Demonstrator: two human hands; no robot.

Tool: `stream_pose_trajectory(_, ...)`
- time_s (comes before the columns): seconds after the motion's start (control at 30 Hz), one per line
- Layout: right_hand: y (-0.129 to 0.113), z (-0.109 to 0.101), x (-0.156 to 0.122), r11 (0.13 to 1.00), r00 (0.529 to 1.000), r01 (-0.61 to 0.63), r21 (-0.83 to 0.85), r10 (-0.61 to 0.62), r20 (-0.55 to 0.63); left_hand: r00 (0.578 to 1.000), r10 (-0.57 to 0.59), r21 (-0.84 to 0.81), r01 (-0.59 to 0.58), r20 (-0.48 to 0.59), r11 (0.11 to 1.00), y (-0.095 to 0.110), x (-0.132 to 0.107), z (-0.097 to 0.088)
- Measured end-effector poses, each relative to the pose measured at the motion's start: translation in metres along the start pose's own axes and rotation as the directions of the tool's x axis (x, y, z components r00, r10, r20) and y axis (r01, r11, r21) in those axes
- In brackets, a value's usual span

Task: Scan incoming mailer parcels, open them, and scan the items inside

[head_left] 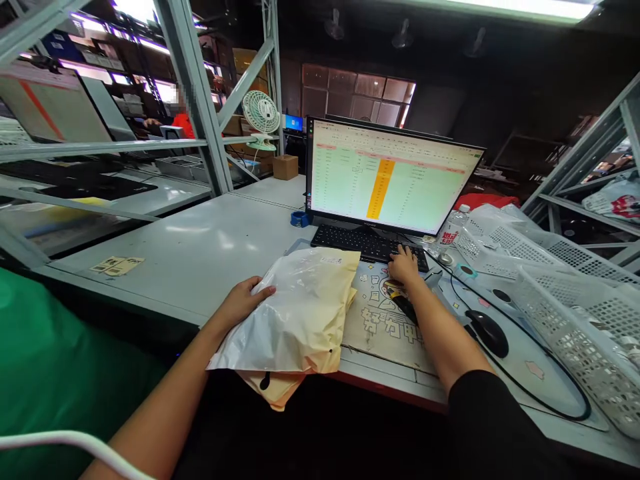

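My left hand (pixel 243 301) rests on the left edge of a stack of soft mailer bags (pixel 295 320), white on top and yellowish beneath, which lies at the table's front edge and overhangs it. Its fingers curl round the bag's edge. My right hand (pixel 403 264) lies on the black keyboard (pixel 360 242), fingers spread over the keys at its right end. The keyboard sits below a monitor (pixel 387 177) that shows a green table with an orange column.
A black mouse (pixel 487 331) with its cable lies on the printed desk mat (pixel 385 327). White perforated baskets (pixel 565 293) fill the right side. A water bottle (pixel 450 235), a blue tape roll (pixel 299 219) and small labels (pixel 117 265) are on the table; metal shelving (pixel 195 100) stands left.
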State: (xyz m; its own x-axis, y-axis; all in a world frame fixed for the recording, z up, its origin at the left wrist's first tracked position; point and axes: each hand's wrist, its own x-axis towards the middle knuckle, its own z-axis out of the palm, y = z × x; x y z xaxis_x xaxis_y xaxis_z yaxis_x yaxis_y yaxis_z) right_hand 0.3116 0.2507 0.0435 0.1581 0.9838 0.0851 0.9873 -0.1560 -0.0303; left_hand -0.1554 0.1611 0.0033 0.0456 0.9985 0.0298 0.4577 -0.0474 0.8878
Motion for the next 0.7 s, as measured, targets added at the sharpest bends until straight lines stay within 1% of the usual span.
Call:
stream_pose_trajectory(0.1, -0.001, -0.011, -0.005, 1.0, 1.0, 0.003, 0.009, -0.003, -0.012, 1.0, 0.022, -0.021, -0.022, 0.002, 1.0, 0.001, 0.0, -0.001)
stream_pose_trajectory(0.17, -0.002, -0.014, -0.009, 1.0, 1.0, -0.005, 0.024, 0.004, 0.002, 0.999, 0.041, -0.016, -0.041, 0.003, 0.999, 0.002, -0.001, -0.001)
stream_pose_trajectory(0.37, -0.003, -0.013, -0.02, 0.99, 0.981, -0.081, 0.118, 0.059, 0.185, 0.996, 0.078, 0.026, -0.078, -0.034, 0.997, 0.008, -0.006, 0.002)
stream_pose_trajectory(0.4, -0.005, -0.016, -0.023, 0.987, 0.98, -0.084, 0.14, 0.056, 0.189, 0.995, 0.092, 0.034, -0.091, -0.034, 0.995, 0.011, -0.008, 0.002)
stream_pose_trajectory(0.47, -0.014, -0.027, -0.03, 0.978, 0.987, -0.069, 0.199, 0.038, 0.153, 0.992, 0.126, 0.058, -0.124, -0.03, 0.991, 0.02, -0.014, -0.001)
stream_pose_trajectory(0.53, -0.026, -0.045, -0.041, 0.958, 0.996, -0.005, 0.286, -0.021, 0.087, 0.986, 0.168, 0.096, -0.166, -0.016, 0.981, 0.035, -0.023, -0.007)
stream_pose_trajectory(0.6, -0.037, -0.066, -0.061, 0.918, 0.992, 0.113, 0.38, -0.127, 0.011, 0.974, 0.225, 0.144, -0.224, 0.009, 0.964, 0.058, -0.039, -0.016)
stream_pose_trajectory(0.63, -0.041, -0.077, -0.074, 0.879, 0.979, 0.195, 0.436, -0.204, -0.028, 0.962, 0.271, 0.176, -0.273, 0.032, 0.946, 0.072, -0.049, -0.021)
stream_pose_trajectory(0.67, -0.044, -0.089, -0.089, 0.809, 0.951, 0.293, 0.51, -0.301, -0.069, 0.943, 0.327, 0.215, -0.332, 0.063, 0.918, 0.088, -0.061, -0.026)
stream_pose_trajectory(0.7, -0.045, -0.1, -0.106, 0.708, 0.908, 0.39, 0.59, -0.403, -0.117, 0.917, 0.387, 0.256, -0.399, 0.101, 0.88, 0.105, -0.075, -0.029)
